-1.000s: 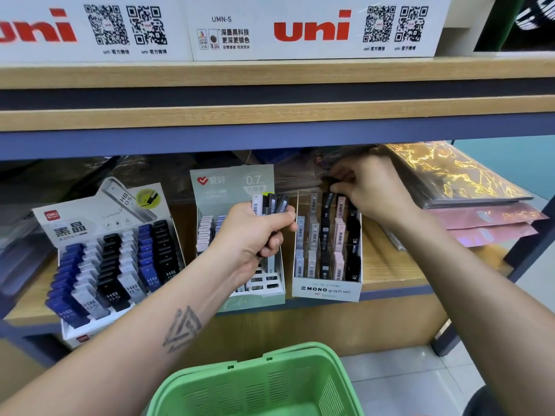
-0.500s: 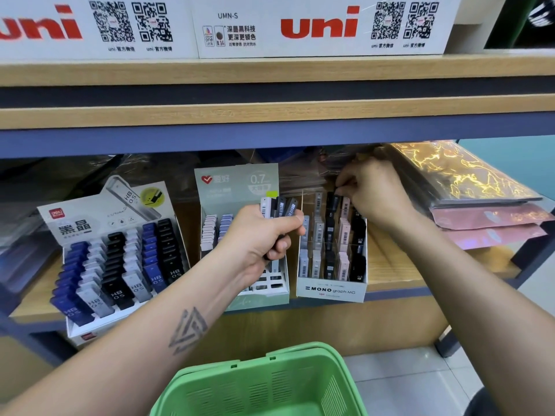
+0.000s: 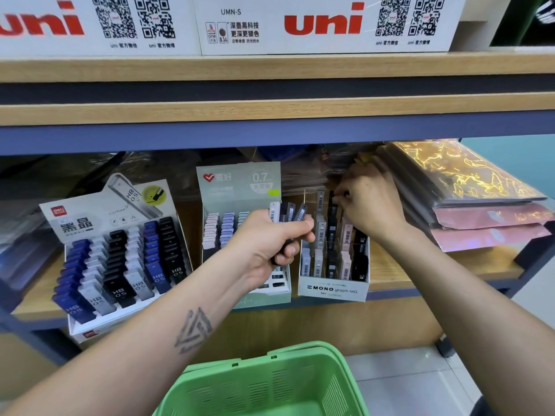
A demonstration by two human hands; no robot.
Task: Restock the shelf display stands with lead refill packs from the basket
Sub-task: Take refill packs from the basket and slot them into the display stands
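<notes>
My left hand [image 3: 270, 241] grips a fan of several lead refill packs [image 3: 288, 211], white, black and grey, in front of the green 0.7 display stand [image 3: 240, 187]. My right hand [image 3: 369, 202] reaches into the back rows of the white MONO graph MG display stand [image 3: 332, 289] and pinches a black pack [image 3: 332, 196] at its top. The stand holds rows of grey, black and pink packs. The green basket [image 3: 270, 385] is below, at the bottom of the view; its inside is mostly out of sight.
A larger white stand of blue, black and grey HB 0.5 packs [image 3: 120, 265] stands at the left of the wooden shelf [image 3: 420, 274]. Shiny gold and pink folders [image 3: 480, 211] are stacked at the right. The upper shelf with white uni boxes [image 3: 321, 22] overhangs closely.
My right hand has dipped slightly lower into the back of the MONO stand, fingers closing on a black pack. My left hand keeps the same grip on its packs.
</notes>
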